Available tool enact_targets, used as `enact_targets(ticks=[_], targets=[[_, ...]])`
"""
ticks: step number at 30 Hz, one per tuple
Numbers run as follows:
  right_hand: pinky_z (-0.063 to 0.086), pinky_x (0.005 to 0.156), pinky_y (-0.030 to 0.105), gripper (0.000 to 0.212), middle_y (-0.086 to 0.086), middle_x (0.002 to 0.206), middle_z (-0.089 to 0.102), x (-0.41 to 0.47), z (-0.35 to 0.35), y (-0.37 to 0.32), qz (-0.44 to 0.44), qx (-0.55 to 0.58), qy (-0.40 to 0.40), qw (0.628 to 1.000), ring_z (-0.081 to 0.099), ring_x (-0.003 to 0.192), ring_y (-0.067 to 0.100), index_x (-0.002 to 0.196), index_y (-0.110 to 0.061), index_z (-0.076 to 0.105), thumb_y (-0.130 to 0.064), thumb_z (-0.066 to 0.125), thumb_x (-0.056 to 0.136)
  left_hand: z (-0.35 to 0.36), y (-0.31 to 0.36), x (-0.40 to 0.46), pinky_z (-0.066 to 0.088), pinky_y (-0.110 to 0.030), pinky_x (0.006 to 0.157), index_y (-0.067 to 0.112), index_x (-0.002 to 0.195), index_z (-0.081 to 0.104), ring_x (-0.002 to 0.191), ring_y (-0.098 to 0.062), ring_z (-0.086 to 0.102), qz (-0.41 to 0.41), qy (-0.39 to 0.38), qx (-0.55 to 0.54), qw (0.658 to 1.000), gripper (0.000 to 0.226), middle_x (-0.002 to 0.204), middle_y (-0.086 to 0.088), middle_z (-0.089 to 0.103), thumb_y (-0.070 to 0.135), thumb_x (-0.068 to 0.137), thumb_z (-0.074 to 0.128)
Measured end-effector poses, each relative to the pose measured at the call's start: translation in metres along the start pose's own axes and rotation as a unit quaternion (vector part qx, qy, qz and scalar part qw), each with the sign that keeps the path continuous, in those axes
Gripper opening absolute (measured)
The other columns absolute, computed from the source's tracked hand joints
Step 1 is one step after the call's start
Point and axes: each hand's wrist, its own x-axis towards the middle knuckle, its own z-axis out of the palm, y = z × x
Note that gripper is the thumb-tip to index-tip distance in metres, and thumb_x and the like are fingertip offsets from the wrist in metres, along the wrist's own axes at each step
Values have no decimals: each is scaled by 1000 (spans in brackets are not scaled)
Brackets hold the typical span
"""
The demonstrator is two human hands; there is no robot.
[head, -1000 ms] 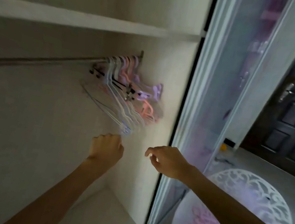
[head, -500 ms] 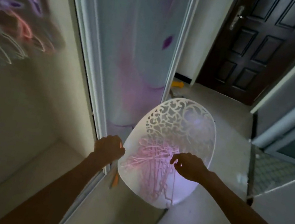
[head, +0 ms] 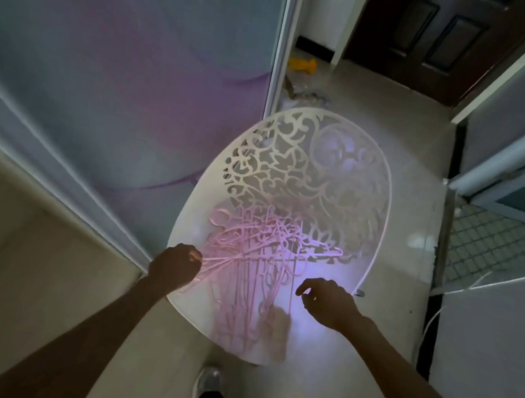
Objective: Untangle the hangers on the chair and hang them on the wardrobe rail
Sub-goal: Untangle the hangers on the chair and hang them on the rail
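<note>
Pink hangers [head: 253, 266] tangle on white chair [head: 310, 172] beside wardrobe door [head: 122, 53].

**Chair and floor with their loads**

A white chair [head: 295, 183] with an oval shell and a cut-out scroll pattern across its back stands on a pale tiled floor [head: 410, 161]. A tangled heap of pink hangers [head: 253, 266] lies on the seat, toward its near left side, the long bars running toward the front edge. On the floor beyond the chair lie a yellow object [head: 302, 65] and a small litter of scraps [head: 301, 94], too blurred to identify.
</note>
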Motion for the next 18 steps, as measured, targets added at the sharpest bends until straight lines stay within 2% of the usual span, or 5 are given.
enact_targets(ticks=[8,10,12,15,18], targets=[[42,94,30,34,6,121,62,90,84,25,125,136,-37,982,57,113,25,123,-18,52,-32,49,93,82,-29,76,36,-33,106,12,130,53,127,-29,48,-27,-25,-40,999,42,138,-13,50,19,88,53],[42,95,34,53,7,113,59,118,110,29,181,246,-40,951,57,106,23,129,-11,44,-44,55,89,98,-35,97,26,-36,113,7,142,38,139,-30,31,9,-17,35,999,59,149,-16,34,28,88,48],[45,80,30,66,0,92,53,130,118,23,208,398,-23,893,53,83,15,119,-14,46,-58,66,73,101,-41,106,20,-38,116,10,148,23,144,-29,16,16,-30,114,993,63,156,-13,18,27,92,47],[44,58,20,33,0,73,51,157,136,24,183,542,3,820,51,61,11,97,-21,52,-49,62,83,131,-44,130,12,-39,118,20,150,16,147,-26,4,18,-44,174,984,64,159,-6,7,33,94,45],[48,48,21,18,13,78,55,163,145,22,156,600,15,785,58,50,11,102,-13,48,-30,43,98,153,-33,133,-7,-38,117,24,139,32,145,-23,18,56,72,226,970,67,157,-6,19,53,80,38]])
